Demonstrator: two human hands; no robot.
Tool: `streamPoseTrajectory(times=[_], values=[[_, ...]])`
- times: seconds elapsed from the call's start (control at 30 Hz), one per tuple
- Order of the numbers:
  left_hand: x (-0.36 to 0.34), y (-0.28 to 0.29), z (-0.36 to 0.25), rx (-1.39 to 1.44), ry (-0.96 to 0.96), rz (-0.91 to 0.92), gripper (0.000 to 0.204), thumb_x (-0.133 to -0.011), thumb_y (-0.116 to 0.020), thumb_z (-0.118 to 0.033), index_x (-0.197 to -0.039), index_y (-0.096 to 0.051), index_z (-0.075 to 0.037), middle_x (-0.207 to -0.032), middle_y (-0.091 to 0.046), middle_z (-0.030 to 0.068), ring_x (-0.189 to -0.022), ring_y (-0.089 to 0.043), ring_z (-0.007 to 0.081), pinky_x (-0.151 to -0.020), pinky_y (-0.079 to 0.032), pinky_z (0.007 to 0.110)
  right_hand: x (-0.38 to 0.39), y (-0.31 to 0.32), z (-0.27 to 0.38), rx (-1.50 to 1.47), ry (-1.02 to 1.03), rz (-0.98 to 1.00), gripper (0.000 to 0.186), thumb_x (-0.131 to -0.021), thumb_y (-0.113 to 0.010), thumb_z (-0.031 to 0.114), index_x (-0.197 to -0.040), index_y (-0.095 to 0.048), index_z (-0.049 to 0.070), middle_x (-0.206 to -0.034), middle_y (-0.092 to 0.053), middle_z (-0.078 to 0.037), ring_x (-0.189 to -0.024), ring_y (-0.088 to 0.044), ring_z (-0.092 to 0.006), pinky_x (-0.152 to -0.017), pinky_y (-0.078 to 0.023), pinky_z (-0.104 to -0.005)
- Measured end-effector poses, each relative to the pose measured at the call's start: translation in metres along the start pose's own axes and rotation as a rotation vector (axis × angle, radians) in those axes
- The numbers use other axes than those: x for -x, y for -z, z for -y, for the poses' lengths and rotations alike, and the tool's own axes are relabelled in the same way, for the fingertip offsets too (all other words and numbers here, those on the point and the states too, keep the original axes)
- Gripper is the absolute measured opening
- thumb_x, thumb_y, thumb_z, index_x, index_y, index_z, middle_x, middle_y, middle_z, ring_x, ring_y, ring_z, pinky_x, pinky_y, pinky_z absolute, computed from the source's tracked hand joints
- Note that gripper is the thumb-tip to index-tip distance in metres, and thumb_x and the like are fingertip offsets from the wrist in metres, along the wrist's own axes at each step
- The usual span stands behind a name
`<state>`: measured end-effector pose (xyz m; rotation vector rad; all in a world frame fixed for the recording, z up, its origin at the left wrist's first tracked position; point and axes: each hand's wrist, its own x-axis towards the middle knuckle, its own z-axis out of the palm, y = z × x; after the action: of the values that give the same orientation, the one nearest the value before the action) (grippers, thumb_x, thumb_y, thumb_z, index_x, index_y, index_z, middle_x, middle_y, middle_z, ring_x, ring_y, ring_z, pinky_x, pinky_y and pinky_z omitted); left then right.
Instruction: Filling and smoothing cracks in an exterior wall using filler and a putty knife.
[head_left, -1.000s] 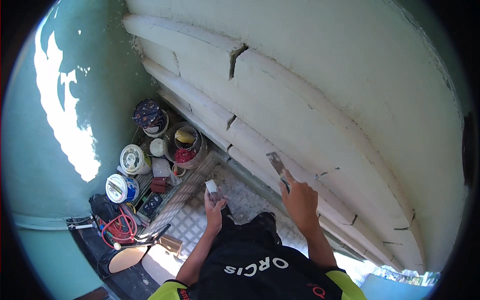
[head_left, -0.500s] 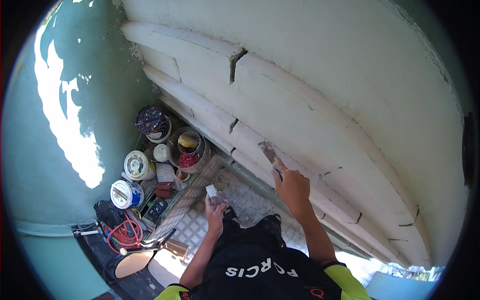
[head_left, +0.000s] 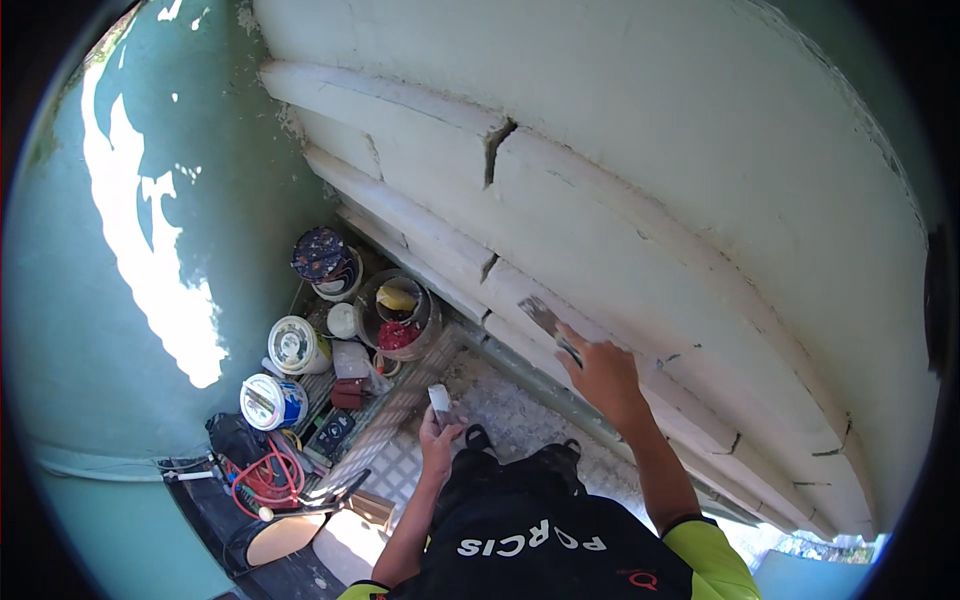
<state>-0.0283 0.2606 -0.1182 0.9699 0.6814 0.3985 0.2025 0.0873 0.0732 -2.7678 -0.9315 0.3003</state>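
Observation:
My right hand (head_left: 603,378) is closed round the handle of a putty knife (head_left: 541,314). Its wide, smeared blade lies over a pale horizontal ledge of the wall (head_left: 640,270), to the right of a dark crack (head_left: 489,267) in that ledge. Whether the blade touches the surface is hard to tell. Lower and to the left, my left hand (head_left: 437,448) grips a small flat tool (head_left: 439,402) with a white upper part, possibly a second scraper with white paste on it. My fingers cover its lower end.
Paint buckets (head_left: 273,402) and a clear tub (head_left: 412,345) holding red and yellow items stand along the green wall (head_left: 190,300) at left. A red hose (head_left: 275,475) lies coiled below them. A wider gap (head_left: 497,150) splits the upper ledge.
The whole view has shifted, so the scene sits lower and further right. Against the wall, the putty knife has moved slightly left along the ledge. Both hands keep their holds.

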Motion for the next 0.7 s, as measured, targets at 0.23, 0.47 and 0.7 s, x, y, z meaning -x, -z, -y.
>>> streamPoseTrajectory(times=[0.23,0.47,0.7], values=[[-0.003,-0.047,-0.028,-0.167,0.030,0.033,0.042,-0.083,-0.072,-0.001,-0.121,-0.055,-0.001,-0.085,-0.065,0.0035,-0.067,-0.062,0.0114,-0.060,-0.049,0.025,-0.065,-0.027,0.019,-0.095,0.047,-0.049,0.057,-0.096,-0.059,0.040,-0.149,-0.046,0.025,-0.095,-0.073,-0.019,-0.087,-0.069,-0.0390,-0.081,-0.054,-0.0497],[-0.025,-0.094,-0.047,-0.478,-0.416,0.266,0.052,-0.082,-0.072,0.001,-0.128,-0.049,0.000,-0.112,-0.061,0.0097,-0.092,-0.060,0.0149,-0.080,-0.049,0.030,0.020,-0.081,-0.005,-0.821,0.095,-0.339,0.055,-0.091,-0.069,0.030,-0.140,-0.052,0.010,-0.088,-0.071,-0.013,-0.080,-0.067,-0.0192,-0.076,-0.052,-0.0348],[0.028,-0.179,-0.041,-0.392,-0.571,0.781,0.075,-0.085,-0.070,-0.005,-0.145,-0.026,0.001,-0.142,-0.031,0.0136,-0.127,-0.038,0.0228,-0.108,-0.031,0.039,0.113,-0.123,-0.040,-1.416,-0.103,-0.292,0.053,-0.072,-0.087,0.034,-0.103,-0.055,0.005,-0.085,-0.055,0.000,-0.078,-0.051,-0.0123,-0.071,-0.045,-0.0283]])
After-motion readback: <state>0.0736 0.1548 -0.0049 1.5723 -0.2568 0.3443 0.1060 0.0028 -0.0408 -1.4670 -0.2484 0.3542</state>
